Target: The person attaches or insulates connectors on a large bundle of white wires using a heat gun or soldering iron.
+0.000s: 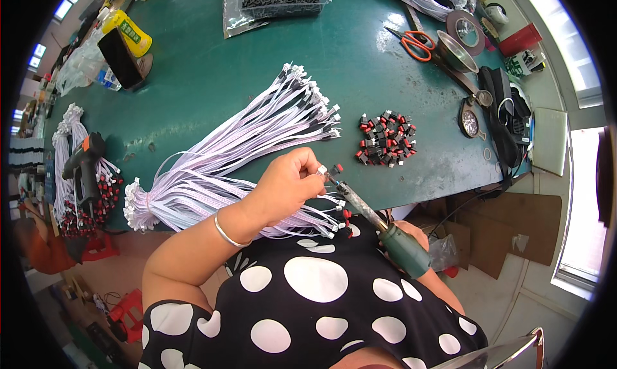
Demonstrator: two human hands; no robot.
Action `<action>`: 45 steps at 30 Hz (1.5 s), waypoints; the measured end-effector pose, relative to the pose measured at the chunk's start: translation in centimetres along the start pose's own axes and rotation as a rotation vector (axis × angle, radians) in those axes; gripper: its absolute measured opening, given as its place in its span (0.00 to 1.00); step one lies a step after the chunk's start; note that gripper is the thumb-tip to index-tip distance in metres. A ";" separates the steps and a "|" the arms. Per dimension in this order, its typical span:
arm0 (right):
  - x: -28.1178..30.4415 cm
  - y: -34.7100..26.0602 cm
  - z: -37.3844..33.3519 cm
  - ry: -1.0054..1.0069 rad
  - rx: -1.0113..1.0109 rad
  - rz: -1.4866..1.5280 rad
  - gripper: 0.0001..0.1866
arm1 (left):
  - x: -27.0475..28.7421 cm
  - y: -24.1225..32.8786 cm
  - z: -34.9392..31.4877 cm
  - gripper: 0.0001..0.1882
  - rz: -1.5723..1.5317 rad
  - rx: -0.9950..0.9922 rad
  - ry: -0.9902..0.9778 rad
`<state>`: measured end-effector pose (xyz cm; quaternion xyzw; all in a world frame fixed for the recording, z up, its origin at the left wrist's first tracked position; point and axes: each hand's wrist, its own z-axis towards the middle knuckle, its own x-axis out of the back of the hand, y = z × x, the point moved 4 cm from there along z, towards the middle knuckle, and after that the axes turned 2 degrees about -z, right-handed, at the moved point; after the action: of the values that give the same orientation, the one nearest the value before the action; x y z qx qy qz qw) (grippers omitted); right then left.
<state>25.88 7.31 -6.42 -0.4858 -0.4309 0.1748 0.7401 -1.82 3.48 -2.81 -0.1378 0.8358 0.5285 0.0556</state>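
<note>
My left hand (292, 179) pinches the end of a white cable by its small white connector (321, 170) between thumb and forefinger. Right beside those fingertips is a small red-and-black switch (337, 169). The tip of a soldering iron (363, 205) meets this spot; whether it touches the metal is too small to tell. My right hand (414, 233) is closed round the iron's green handle, which hides most of the fingers. Under and behind my left forearm lies a large bundle of white flat cables (218, 137), tied at its left end. A few cable ends with red switches (348, 215) lie near my body.
Loose red-and-black switches (387, 139) are heaped to the right. Farther back are orange-handled scissors (418, 45), a metal bowl (457, 51) and a tub of black parts (281, 1). Leftward are a glue gun (83, 170), a propped phone (121, 58) and a yellow bottle (132, 33).
</note>
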 end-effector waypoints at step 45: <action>-3.7 -5.1 11.7 0.258 -0.247 0.256 0.24 | -0.4 1.6 -1.7 0.14 -0.012 -0.266 -0.017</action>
<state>13.50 9.05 -1.90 -0.6419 -0.2853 0.1497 0.6958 -1.82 2.63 -0.57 -0.1443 0.7570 0.6356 0.0470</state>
